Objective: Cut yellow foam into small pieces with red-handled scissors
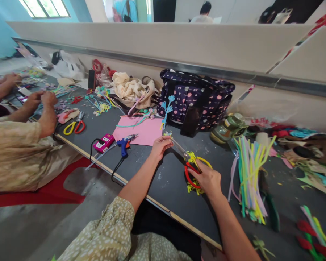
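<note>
My right hand [208, 178] is closed on scissors [191, 174] with one red and one yellow handle. Their blades point up and left toward my left hand [162, 145], whose fingers pinch a small pale yellow-green piece [167, 134] near the blade tips. Whether the blades touch that piece is too small to tell. Beneath the scissors lies a heap of small yellow pieces [195, 189]. Just behind my left hand, a blue pipe-cleaner stem with flower shapes [167, 108] stands up against the dark bag. A pink sheet [146, 132] lies to the left of it.
A blue glue gun [123, 145], a magenta device [104, 143] and other scissors [74, 127] lie leftward. A patterned bag [195, 96], a green-tinted jar [228, 127] and bundled pipe cleaners [251, 177] stand behind and right. Other people's hands work at the far left.
</note>
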